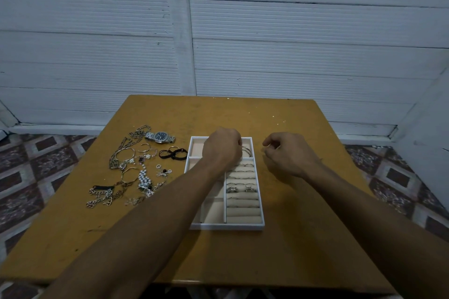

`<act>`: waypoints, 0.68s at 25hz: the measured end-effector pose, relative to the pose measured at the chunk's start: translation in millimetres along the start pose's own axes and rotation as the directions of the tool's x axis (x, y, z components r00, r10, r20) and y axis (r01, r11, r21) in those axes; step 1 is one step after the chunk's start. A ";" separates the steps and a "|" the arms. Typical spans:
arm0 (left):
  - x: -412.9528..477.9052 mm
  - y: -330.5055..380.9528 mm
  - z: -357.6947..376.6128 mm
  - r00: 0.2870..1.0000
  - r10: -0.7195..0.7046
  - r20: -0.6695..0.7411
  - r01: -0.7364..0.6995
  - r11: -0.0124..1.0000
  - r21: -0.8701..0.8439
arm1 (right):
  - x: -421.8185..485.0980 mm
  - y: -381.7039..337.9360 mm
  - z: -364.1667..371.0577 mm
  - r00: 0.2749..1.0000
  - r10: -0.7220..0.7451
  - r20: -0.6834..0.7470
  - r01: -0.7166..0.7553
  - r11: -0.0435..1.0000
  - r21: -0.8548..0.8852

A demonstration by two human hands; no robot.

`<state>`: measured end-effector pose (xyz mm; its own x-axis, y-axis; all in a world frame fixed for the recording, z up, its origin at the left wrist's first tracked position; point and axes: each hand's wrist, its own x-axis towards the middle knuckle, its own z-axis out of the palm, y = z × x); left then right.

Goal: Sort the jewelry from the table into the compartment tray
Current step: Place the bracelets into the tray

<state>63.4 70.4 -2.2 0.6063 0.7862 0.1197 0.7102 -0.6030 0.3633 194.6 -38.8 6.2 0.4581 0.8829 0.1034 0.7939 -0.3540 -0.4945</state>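
The white compartment tray [259, 201] sits mid-table, with beige ring rolls on its right side holding several rings [239, 188]. My left hand [222, 147] hovers over the tray's far compartment, knuckles up and fingers curled down out of sight. Silver bangles [246, 152] lie in that compartment against its fingertips; whether it grips them is hidden. My right hand [285, 153] is just right of the tray above the table, fingers curled in, with nothing visible in it. Loose jewelry [128, 175] lies left of the tray: chains, pearl pieces, bracelets, a black hair tie [173, 153] and a wristwatch [160, 137].
The ochre wooden table [303, 238] ends close to a white panelled wall behind. Patterned floor tiles [36, 165] show on both sides. Bare tabletop lies right of the tray and along the near edge under my forearms.
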 end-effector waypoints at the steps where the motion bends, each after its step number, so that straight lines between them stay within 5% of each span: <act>1: -1.4 1.3 0.5 1.000 0.013 0.000 -0.013 0.999 0.042 | -0.3 -0.3 -0.2 1.000 0.000 0.003 0.000 1.000 -0.002; 9: -13.2 10.2 0.0 0.994 0.096 0.059 -0.108 0.963 0.248 | -6.7 -4.2 -0.1 1.000 -0.015 0.014 0.015 1.000 -0.014; 17: -23.5 -12.8 -14.0 0.989 0.146 0.033 -0.144 0.989 -0.042 | -9.9 -11.5 -6.9 0.999 0.007 0.043 -0.007 1.000 -0.016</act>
<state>35.1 61.6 3.2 0.7149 0.6850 0.1404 0.5996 -0.7038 0.3809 183.7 -45.6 16.9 0.4461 0.8928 0.0625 0.7970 -0.3645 -0.4816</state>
